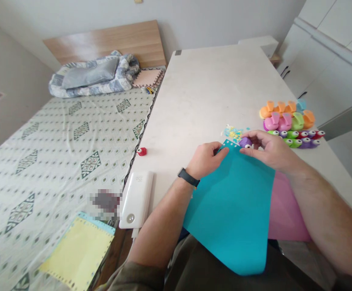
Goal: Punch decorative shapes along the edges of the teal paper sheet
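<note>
Two bare hands work over the near end of a white bench (212,89), seen from the head camera. The left hand (205,159), with a black wristband (188,178) at its wrist, is closed on the far edge of a teal paper sheet (233,214), pinching it. The right hand (272,149) grips a purple craft punch (245,142) between fingers and thumb, and the punch sits on that same edge, whose row of small punched holes runs up to it. The sheet lies across the bench's near edge and hangs down toward the person's lap, partly over a pink paper sheet (285,210). Just past the sheet lies a scatter of paper confetti (233,132). Along the bench's right edge stands a cluster of craft punches (287,123) in orange, pink, green, purple and red. By the left edge are a small red craft punch (141,151) and, nearer, a white plastic case (136,198). Left of the bench spreads a patterned bed (57,161), with a rolled blanket (93,76) against its wooden headboard (106,44) and a yellow paper sheet (79,252) with punched edges at its near corner
</note>
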`<state>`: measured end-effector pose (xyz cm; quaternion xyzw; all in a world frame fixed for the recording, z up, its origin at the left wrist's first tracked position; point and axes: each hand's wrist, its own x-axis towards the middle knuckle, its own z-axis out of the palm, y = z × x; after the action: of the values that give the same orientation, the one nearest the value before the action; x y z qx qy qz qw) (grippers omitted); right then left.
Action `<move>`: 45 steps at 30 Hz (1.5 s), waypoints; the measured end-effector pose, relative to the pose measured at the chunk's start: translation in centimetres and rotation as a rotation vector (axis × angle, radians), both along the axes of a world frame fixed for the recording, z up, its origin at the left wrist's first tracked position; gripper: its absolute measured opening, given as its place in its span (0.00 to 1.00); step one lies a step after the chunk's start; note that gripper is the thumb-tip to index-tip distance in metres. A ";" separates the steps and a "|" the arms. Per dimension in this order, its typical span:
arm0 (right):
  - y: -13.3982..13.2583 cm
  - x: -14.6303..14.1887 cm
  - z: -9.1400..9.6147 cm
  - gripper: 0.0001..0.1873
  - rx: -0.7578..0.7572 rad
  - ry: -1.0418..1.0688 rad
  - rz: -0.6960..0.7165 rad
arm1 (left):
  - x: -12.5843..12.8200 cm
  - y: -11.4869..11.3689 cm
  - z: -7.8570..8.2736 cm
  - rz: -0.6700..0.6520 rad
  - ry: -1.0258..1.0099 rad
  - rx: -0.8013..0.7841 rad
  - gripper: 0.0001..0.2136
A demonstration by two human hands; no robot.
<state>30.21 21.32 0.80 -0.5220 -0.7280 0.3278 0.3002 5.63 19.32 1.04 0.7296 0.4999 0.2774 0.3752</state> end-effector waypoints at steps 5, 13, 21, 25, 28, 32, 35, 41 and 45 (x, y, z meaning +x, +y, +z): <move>0.0 0.0 -0.1 0.24 0.001 -0.008 -0.009 | -0.1 -0.1 0.0 0.003 -0.001 0.006 0.20; -0.1 0.0 -0.2 0.27 0.003 0.007 -0.027 | -0.1 -0.1 -0.1 -0.004 -0.015 0.026 0.19; -0.2 -0.1 -0.1 0.28 0.002 0.006 -0.040 | -0.1 -0.1 -0.3 -0.007 -0.009 0.028 0.19; -0.2 0.0 -0.2 0.27 0.011 0.003 -0.035 | -0.1 -0.1 -0.2 -0.005 -0.009 0.032 0.19; -0.2 0.0 -0.2 0.27 0.011 0.006 -0.034 | -0.1 -0.1 -0.1 -0.002 -0.006 0.029 0.19; -0.2 0.0 -0.2 0.27 0.008 0.006 -0.041 | -0.1 0.0 -0.1 0.001 -0.001 0.029 0.19; -0.3 0.1 -0.1 0.27 0.009 -0.001 -0.043 | -0.1 -0.1 0.0 -0.001 0.000 0.026 0.19; -0.2 0.1 -0.2 0.27 0.017 -0.010 -0.047 | -0.1 -0.1 0.0 -0.009 0.001 0.022 0.19; -0.2 0.1 -0.3 0.27 0.028 -0.015 -0.038 | -0.1 -0.1 0.0 -0.006 0.004 0.019 0.19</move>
<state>30.33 21.07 0.52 -0.5339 -0.7247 0.3078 0.3080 5.54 19.23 1.08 0.7351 0.4961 0.2794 0.3680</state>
